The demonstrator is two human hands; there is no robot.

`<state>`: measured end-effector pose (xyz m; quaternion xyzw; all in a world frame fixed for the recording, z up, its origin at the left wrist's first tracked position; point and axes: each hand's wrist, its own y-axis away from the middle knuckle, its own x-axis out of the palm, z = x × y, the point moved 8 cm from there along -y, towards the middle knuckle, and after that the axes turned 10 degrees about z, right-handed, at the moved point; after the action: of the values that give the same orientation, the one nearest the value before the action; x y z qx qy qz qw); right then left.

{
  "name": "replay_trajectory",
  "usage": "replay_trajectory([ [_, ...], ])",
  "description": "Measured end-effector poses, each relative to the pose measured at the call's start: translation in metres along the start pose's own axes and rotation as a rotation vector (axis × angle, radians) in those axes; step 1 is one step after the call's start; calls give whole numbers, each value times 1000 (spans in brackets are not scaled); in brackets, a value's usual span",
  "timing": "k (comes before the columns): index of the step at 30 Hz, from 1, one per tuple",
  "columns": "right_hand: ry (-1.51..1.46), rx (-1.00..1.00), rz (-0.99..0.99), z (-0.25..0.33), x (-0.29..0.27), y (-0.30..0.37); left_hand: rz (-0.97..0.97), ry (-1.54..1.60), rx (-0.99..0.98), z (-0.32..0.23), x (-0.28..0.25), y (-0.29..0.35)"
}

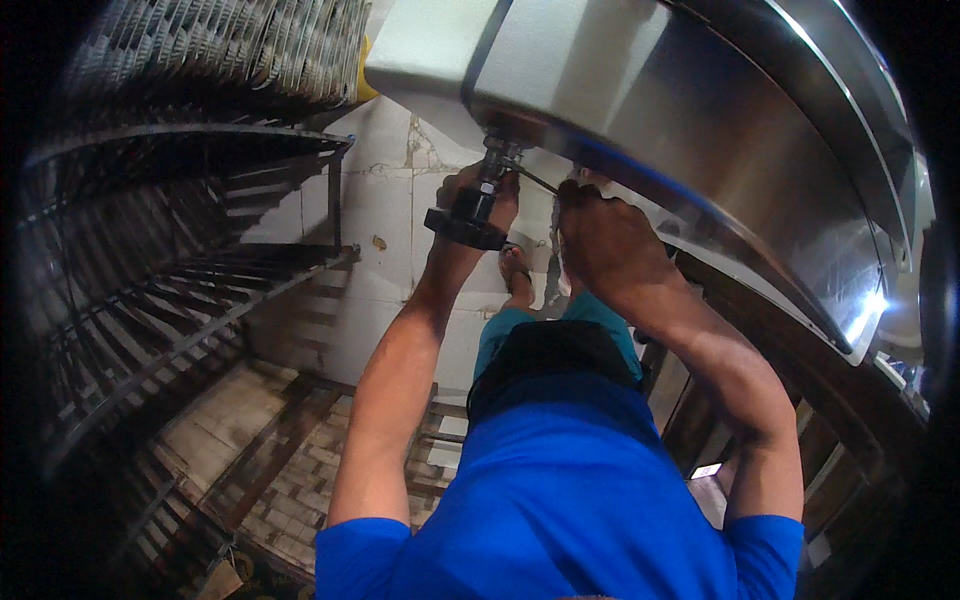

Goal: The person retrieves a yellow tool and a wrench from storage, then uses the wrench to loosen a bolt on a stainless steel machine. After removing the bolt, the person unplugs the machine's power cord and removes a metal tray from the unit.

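Observation:
A large brushed-metal machine (570, 60) with a rounded body fills the upper right. From its underside sticks out a metal shaft with a nut (491, 170), ending in a black round foot or knob (465, 229). My left hand (508, 200) is closed around this piece from behind, its fingers partly hidden by it. My right hand (615, 240) is closed on a thin dark wrench-like tool (537, 180). The tool's far end meets the shaft close to the machine body. Its exact kind is too small to make out.
Dark metal racks (290, 262) with slatted shelves stand on the left. Above them is a stack of ridged metal trays (220, 50). Cracked pale floor tiles (385, 220) lie below my hands. A dark wooden frame (740, 300) runs beneath the machine on the right.

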<state>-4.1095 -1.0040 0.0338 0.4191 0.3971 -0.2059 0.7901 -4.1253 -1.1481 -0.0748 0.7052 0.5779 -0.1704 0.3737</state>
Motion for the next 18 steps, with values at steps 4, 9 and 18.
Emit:
replay_trajectory([
  [4,32,10,-43,0,-6,-3,271,531,-131,17,16,-7],
  [9,-19,-30,-81,-7,2,1,727,1396,-61,26,41,-4],
  [18,-98,-35,-150,-18,14,3,208,361,87,-4,-6,14],
])
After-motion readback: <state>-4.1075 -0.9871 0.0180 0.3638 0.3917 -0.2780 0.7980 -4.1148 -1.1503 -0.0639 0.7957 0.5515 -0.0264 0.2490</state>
